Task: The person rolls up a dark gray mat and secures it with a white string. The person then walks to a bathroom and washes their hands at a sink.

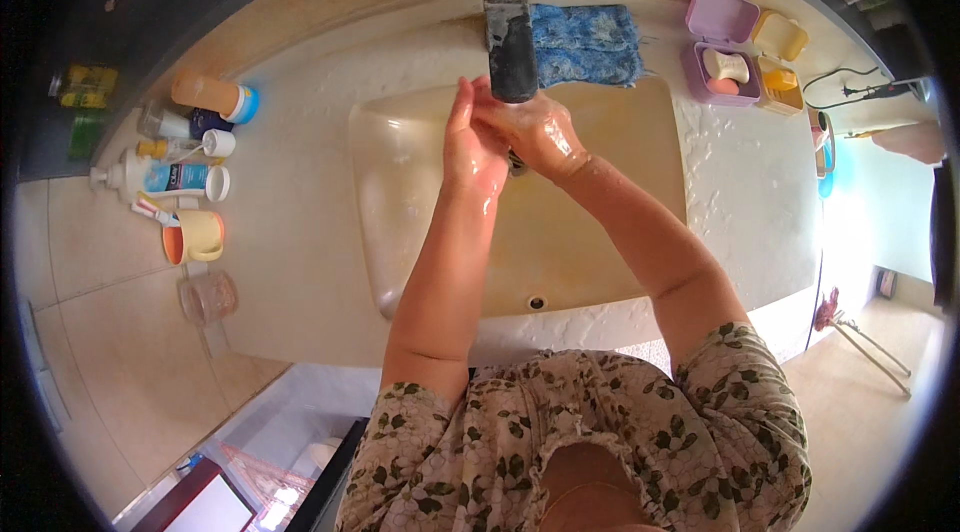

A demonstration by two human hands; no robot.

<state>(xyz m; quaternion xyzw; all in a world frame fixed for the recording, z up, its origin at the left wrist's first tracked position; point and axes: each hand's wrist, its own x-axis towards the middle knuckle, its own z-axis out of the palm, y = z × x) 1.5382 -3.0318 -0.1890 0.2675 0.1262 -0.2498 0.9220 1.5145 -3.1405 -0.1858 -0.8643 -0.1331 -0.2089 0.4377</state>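
Both of my hands meet just under the dark, worn tap [512, 42], over the far part of the cream washbasin [590, 252]. My left hand [471, 150] is open and wet, its thumb stretched up and its palm turned inward. Across its fingers lies my right hand [545, 137], also wet and glistening, with its fingers extended against the left hand. The tap's spout covers part of the fingers of both hands. I see no object held in either one. A metal drain [516, 164] shows partly between my wrists.
A folded blue cloth [585, 44] lies behind the basin. Right of it are a purple soap box [722, 70] and a yellow one [782, 82], both lidded open. Bottles, including a white pump bottle [135, 175], and an orange-lined cup [195, 236] line the left counter edge.
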